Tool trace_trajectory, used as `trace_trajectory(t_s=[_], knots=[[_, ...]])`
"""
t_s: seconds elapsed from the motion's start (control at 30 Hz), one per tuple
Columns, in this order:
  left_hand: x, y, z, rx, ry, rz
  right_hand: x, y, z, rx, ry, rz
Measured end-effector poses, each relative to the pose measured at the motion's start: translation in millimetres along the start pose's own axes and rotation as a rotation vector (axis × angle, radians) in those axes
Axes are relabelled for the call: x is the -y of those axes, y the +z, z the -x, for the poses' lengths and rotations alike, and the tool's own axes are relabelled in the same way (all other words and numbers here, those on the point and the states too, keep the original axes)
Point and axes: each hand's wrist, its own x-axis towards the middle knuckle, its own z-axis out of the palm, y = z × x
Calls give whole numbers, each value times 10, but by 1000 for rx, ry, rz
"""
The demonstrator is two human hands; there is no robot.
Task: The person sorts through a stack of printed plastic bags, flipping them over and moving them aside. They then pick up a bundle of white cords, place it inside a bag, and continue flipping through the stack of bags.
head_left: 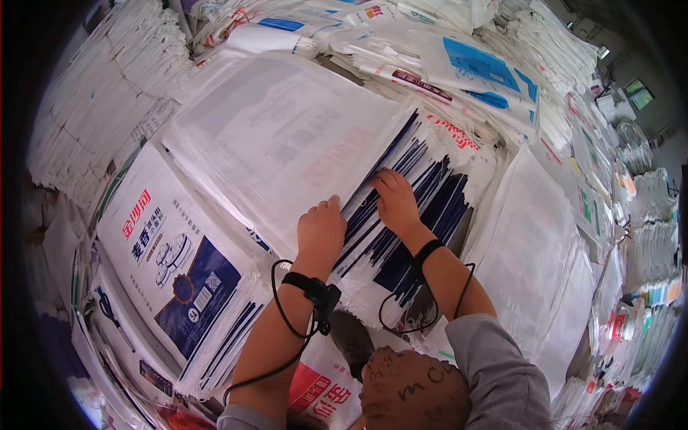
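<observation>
A tall stack of white woven bags (287,122) lies in the centre, its layered edges striped white and dark blue. At the stack's near edge is my left hand (322,228), its fingers curled down against the top bag. To its right my right hand (395,201) touches the layered blue-and-white edges with bent fingers. What the fingertips of either hand hold, if anything, is hidden. Black straps with cables circle both wrists. Beside the stack on the left lies another pile of printed bags (172,265) with red and blue lettering.
Piled bags (107,93) rise at the upper left. Blue-printed bags (480,64) lie behind the stack, and a pile of plain white bags (527,244) stands to the right. A brown object with black writing (416,390) is low in front, near a dark shoe (351,340).
</observation>
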Motion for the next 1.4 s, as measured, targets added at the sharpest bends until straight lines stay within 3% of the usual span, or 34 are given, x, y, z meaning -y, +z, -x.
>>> trace_trajectory(t_s=[0.07,0.17,0.2,0.27,0.33,0.37,0.43,0.57,0.67,0.87,1.0,1.13,1.23,1.4], knots=[[-82,-137,23,219,-15,9,-44,53,29,-5,15,-18],[-75,158,215,45,114,77,-186,183,95,-1,87,-96],[-89,256,281,4,136,34,-213,201,116,-38,203,-212],[-118,258,337,16,145,28,-193,172,88,-76,319,-328],[-137,241,365,27,151,22,-162,122,6,-445,748,-1494],[-147,219,375,65,168,0,-131,3,-79,-445,748,-1495],[-158,221,395,102,189,-26,-145,-218,-285,-283,1084,-1417],[-184,325,451,108,210,-111,-463,175,-446,-450,1016,-979],[-199,378,481,96,205,-160,-569,259,-425,-537,1131,-1018],[-248,368,519,90,173,-243,-647,292,-375,-382,1053,-605],[-171,265,462,146,184,-255,-785,379,-284,-379,1157,-707],[-70,58,505,227,131,-167,-687,343,-216,-416,1101,-783],[-47,98,620,190,114,-127,-598,230,-215,-309,1205,-722],[-115,157,656,183,71,-142,-614,227,-211,-407,1227,-1033]])
